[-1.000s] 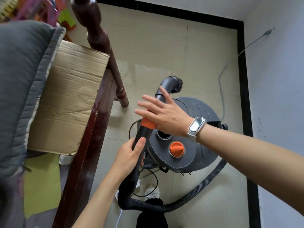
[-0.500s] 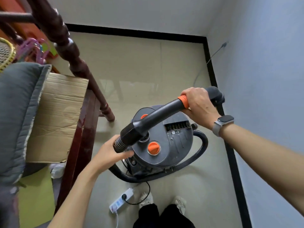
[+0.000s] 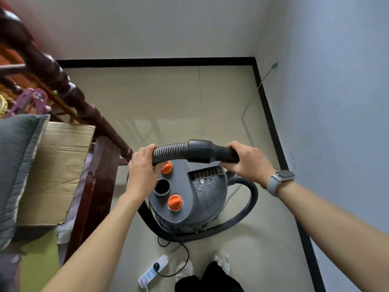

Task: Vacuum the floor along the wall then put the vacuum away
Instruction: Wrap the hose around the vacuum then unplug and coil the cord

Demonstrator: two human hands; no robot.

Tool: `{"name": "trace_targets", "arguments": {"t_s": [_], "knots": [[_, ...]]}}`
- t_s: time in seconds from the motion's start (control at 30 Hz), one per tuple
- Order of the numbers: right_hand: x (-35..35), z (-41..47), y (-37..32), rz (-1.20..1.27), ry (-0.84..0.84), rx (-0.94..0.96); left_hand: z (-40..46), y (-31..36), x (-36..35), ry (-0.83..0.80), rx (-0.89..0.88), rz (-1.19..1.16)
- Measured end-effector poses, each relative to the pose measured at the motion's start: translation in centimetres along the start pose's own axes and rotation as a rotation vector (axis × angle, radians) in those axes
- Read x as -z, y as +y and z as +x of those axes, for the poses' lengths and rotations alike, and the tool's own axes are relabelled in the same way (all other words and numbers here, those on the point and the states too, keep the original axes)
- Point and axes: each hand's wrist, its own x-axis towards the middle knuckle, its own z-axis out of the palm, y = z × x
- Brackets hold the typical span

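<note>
A grey canister vacuum (image 3: 202, 199) with two orange knobs stands on the tiled floor in front of me. Its ribbed hose (image 3: 170, 151) and black handle tube (image 3: 208, 153) lie level above the canister. My left hand (image 3: 143, 167) grips the ribbed hose at its left end. My right hand (image 3: 248, 161) grips the black tube at its right end. The rest of the hose (image 3: 244, 216) loops round the canister's right side and front. An open round port (image 3: 162, 186) shows on the canister's top.
A dark wooden bedpost and frame (image 3: 92, 165) with cardboard (image 3: 56, 169) and a grey quilt (image 3: 16, 165) stand at left. A white power strip (image 3: 153, 272) with a black plug lies near my feet. The wall (image 3: 336, 123) and black skirting (image 3: 273, 131) run along the right.
The handle tube has swung from slanting to level across the canister. My left hand rose with the ribbed hose. My right hand slid along the tube and covers the orange collar.
</note>
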Motion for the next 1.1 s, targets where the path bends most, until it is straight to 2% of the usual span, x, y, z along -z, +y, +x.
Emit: {"name": "trace_targets", "arguments": {"t_s": [0.07, 0.17, 0.27, 0.33, 0.4, 0.5, 0.57, 0.67, 0.73, 0.8, 0.9, 0.97, 1.1], "knots": [[1.4, 1.0, -0.6, -0.032, -0.093, 0.072, 1.6, 2.4, 0.2, 0.039, -0.124, 0.077], [3.4, 1.9, -0.4, 0.175, -0.125, 0.047, 4.9, 5.7, 1.6, 0.134, -0.284, 0.134], [5.3, 2.4, -0.2, 0.395, 0.065, -0.008, 8.2, 8.7, 3.1, 0.239, -0.412, 0.169], [5.9, 2.9, 0.5, 0.450, 0.237, 0.018, 9.7, 10.6, 3.5, 0.282, -0.403, 0.113], [6.1, 2.9, 1.7, 0.473, 0.288, -0.005, 10.9, 11.2, 2.6, 0.180, -0.306, 0.020], [4.8, 1.6, 4.1, 0.486, 0.253, -0.148, 12.1, 8.6, -0.4, -0.182, -0.237, 0.048], [3.3, 0.7, 5.7, 0.518, 0.240, -0.257, 12.3, 6.1, -3.1, -0.334, -0.173, 0.050], [0.2, -0.1, 8.0, 0.603, 0.234, -0.400, 12.3, 3.7, -7.5, -0.313, -0.102, 0.044], [-1.7, -0.6, 9.0, 0.613, 0.155, -0.450, 12.7, 3.2, -9.5, -0.255, -0.092, 0.147], [-3.9, -1.1, 9.7, 0.673, -0.008, -0.499, 13.7, 2.5, -10.6, -0.192, -0.190, 0.254], [-7.1, -0.6, 9.8, 0.811, -0.197, -0.583, 16.0, 1.7, -12.7, -0.105, -0.452, 0.338], [-8.8, 0.9, 10.2, 0.819, -0.218, -0.601, 17.3, 2.7, -14.8, -0.106, -0.572, 0.359], [-12.5, 2.3, 11.5, 0.843, -0.201, -0.661, 17.6, 4.9, -19.6, -0.267, -0.710, 0.405]]}}
